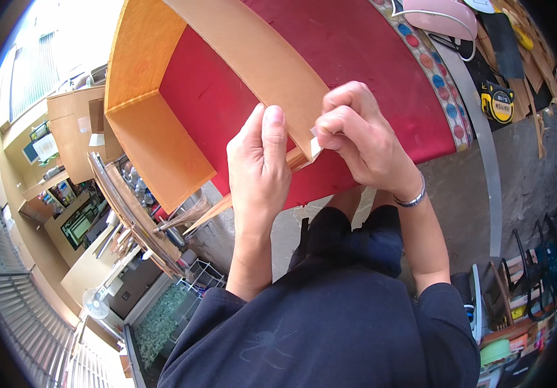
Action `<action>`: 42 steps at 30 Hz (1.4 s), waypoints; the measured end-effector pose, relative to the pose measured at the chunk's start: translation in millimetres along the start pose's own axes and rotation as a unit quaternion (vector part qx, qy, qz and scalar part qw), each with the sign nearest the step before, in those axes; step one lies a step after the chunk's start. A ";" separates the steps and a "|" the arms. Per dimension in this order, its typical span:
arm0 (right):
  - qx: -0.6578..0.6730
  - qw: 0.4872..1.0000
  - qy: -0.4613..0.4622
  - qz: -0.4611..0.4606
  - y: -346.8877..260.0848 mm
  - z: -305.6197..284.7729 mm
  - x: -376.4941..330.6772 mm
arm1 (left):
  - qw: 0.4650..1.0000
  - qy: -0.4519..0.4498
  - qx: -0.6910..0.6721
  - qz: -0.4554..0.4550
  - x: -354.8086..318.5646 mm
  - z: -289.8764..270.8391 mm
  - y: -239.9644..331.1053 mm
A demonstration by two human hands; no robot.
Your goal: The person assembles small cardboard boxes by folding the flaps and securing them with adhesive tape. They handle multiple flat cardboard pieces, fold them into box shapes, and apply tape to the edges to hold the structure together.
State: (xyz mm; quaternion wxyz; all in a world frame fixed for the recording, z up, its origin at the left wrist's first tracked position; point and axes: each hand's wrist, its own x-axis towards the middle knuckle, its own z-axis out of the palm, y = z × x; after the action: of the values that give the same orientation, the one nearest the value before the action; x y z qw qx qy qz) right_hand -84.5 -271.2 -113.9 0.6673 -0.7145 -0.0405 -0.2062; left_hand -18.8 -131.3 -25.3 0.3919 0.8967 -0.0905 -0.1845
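A large open box of tan board [162,142] lies on a red mat [369,58] in front of me. My left hand [259,161] grips the near end of its long side panel [259,58], thumb pressed flat on the edge. My right hand [356,132] is closed beside it, pinching a small white piece [315,147] against the same panel end. A metal bracelet [414,197] circles my right wrist. I wear a dark top and dark trousers.
A yellow and black tape measure [501,102] lies on a dark sheet at the upper right, with scraps of board around it. A pink pad with a white cable [443,18] sits at the top. Wooden boards [133,216] and shelves stand at the left, baskets at the lower right.
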 end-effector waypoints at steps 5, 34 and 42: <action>-0.064 0.996 0.041 0.044 -16.8 4.2 -42.5 | 0.999 0.013 -0.023 0.038 1.9 5.0 -5.2; 0.072 0.987 0.133 0.063 -9.2 6.5 -27.3 | 0.982 0.087 -0.008 0.170 -56.6 -23.3 20.4; 0.112 0.983 0.114 0.087 -15.7 -1.1 -14.7 | 0.991 0.019 -0.123 0.046 -45.8 -25.2 17.6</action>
State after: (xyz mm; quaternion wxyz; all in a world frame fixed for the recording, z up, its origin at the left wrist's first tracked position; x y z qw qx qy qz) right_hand -103.4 -267.4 -104.3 0.7586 -0.6080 0.0753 -0.2219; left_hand -50.9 -112.3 15.3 0.5086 0.8401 -0.1008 -0.1594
